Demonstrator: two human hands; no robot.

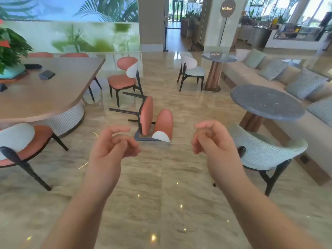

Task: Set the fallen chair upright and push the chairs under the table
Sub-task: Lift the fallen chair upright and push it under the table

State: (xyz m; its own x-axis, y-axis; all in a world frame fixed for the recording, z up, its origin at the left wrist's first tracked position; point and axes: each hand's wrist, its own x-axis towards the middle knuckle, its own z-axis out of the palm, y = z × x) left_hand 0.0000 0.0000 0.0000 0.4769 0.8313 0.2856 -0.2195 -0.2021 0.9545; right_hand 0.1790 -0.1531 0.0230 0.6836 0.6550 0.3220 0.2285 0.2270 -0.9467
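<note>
1. The person is standing at the very first step: the fallen salmon-pink upholstered chair with dark legs and a white back shell (152,121) is lying on its side on the glossy marble floor (161,194), legs sticking out toward the left, out in the open between the tables. Nothing's been righted yet.

2. Both hands are hovering in front, well short of that chair. The left hand (111,146) and the right hand (210,141) are each raised with fingers loosely curled inward, and neither grip is pinching or touching anything.

3. Next move, I'd guess: they're going to need to step closer, bend down, get one hand on the backrest and one on the seat or frame, then tip it up onto its legs. It's probably a bit awkward, since the legs are pointing sideways.

4. After that comes the pushing. The big beige wood-top table with a ribbed white base (53,90) is sitting on the left, and two upright salmon chairs are pulled out from it: one at the far corner (124,79), one at the near left edge (27,146).

5. The pale green chairs and grey round tables on the right look like a separate set.
</note>
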